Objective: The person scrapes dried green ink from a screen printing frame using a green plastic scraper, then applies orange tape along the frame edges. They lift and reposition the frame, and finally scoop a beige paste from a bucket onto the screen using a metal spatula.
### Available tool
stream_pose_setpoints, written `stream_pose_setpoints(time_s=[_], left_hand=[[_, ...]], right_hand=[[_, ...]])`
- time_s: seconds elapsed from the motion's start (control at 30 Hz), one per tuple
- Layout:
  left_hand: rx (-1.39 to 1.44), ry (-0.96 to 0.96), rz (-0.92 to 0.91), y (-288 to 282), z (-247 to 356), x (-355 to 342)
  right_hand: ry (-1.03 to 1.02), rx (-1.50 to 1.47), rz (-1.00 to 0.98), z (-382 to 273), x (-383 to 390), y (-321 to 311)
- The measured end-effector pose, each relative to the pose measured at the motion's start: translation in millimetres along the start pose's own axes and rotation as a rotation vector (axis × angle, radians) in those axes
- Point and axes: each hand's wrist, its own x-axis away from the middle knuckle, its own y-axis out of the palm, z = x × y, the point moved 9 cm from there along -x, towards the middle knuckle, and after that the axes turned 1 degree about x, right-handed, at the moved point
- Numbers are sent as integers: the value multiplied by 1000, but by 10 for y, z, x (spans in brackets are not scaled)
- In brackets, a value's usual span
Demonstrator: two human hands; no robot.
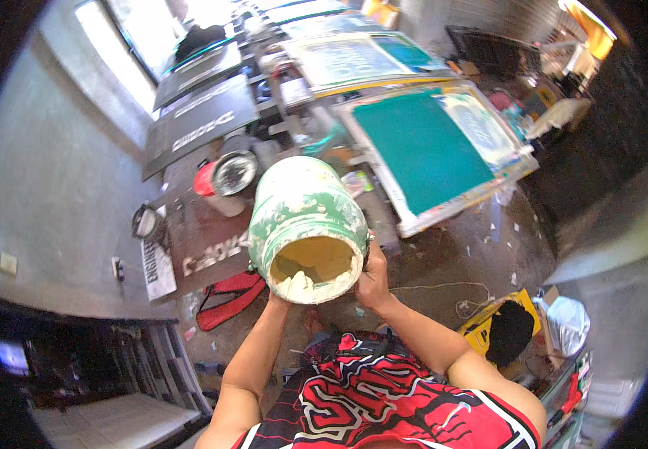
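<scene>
Holding up a big green-and-white paint-smeared bucket [305, 217], tilted w/ its open mouth toward the camera, pale yellowish paste clinging inside at the bottom rim. Bucket up in the air, centre of view, above the lap in red-black-white shorts [384, 404]. Left hand [277, 299] under the bucket's lower left edge, mostly hidden behind it — grip can't be told. Right hand [373, 280] against the right rim, fingers closed round the edge, pinching the bucket wall. Behind: teal screen-printing frame [429, 150] lying on the desk [451, 247], just right of the bucket. Red-bodied can w/ shiny lid [227, 176] to the left, near it. Red strap [227, 295] on the floor below left. Yellow box [488, 329] lower right, well apart.
</scene>
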Motion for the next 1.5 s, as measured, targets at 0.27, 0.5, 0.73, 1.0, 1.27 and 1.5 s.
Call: stream_pose_setpoints(time_s=[0.27,0.5,0.73,1.0,1.27,1.5], left_hand=[[101,-266,-139,2336,-1488,-519],[131,-490,-286,3881,-2432,-603],[89,-512,-317,4474,-2999,-1063],[199,-497,-37,4759,-3411,-1982],[141,-296,151,4979,-3515,-2989],[41,-290,411,4677,-3478,-3228]], right_hand=[[165,-106,481,257,825,-2395],[469,54,672,316,1207,-3855],[385,410,545,253,872,-4613],[481,192,200,980,-1,-5754],[477,560,100,1577,-1083,-6877],[268,855,-88,2063,-1897,-7422]])
